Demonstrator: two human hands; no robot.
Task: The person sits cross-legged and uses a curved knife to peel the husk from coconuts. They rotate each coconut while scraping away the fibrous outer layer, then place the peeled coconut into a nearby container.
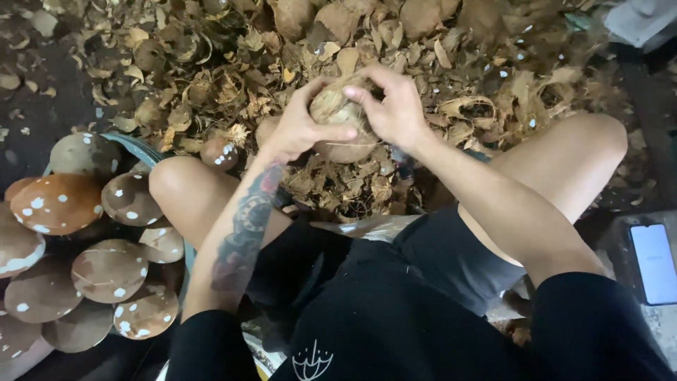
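Hands raised together above the lap, over the husk heap. Left hand (pixel 300 130) cupped round the near-left side of the coconut (pixel 342 127), thumb laid across its front, fingers wrapped and grasping it; tattooed forearm slanting up from the lower left. Right hand (pixel 395 106) arched over the top right of the same coconut, fingertips pinching at fibre on its crown, forearm running down to the lower right. Coconut held between both palms, clear of the ground, just beyond the bare knees. Roundish and pale brown, so long axis hard to tell; fibrous tufted end turned up and away, toward the right fingers. Dry brown husk pile (pixel 211 77) spread across the ground behind and beneath. Basin rim (pixel 144 148) at left, heaped with peeled brown coconuts (pixel 56 204) flecked white. Phone (pixel 654 262) lying flat at far right, screen up. Nothing between hands and coconut but loose fibre.
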